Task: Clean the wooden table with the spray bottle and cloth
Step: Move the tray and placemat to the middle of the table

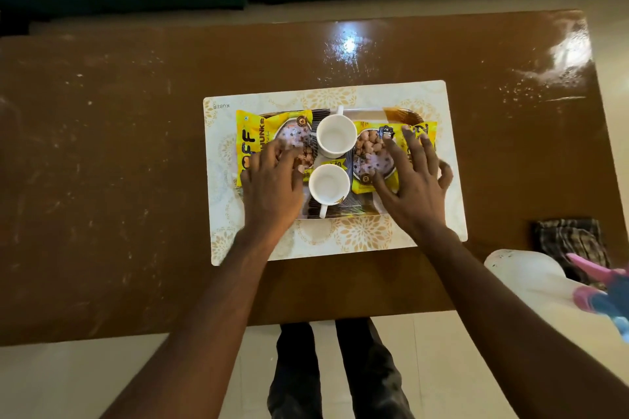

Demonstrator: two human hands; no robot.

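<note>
Both hands lie flat with fingers spread, clamping nothing: the left hand and right hand rest on the yellow snack packets flanking two white cups on the tray. Judging by this, the tray should be lifted level off the worktop, with the grip at both ends. The spray bottle and cloth wait right of the tray.

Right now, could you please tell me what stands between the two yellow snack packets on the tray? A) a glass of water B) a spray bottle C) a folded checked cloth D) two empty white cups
D: two empty white cups stand one behind the other between the yellow snack packets on the tray, while the spray bottle and checked cloth lie off to the right on the wooden table.
</note>
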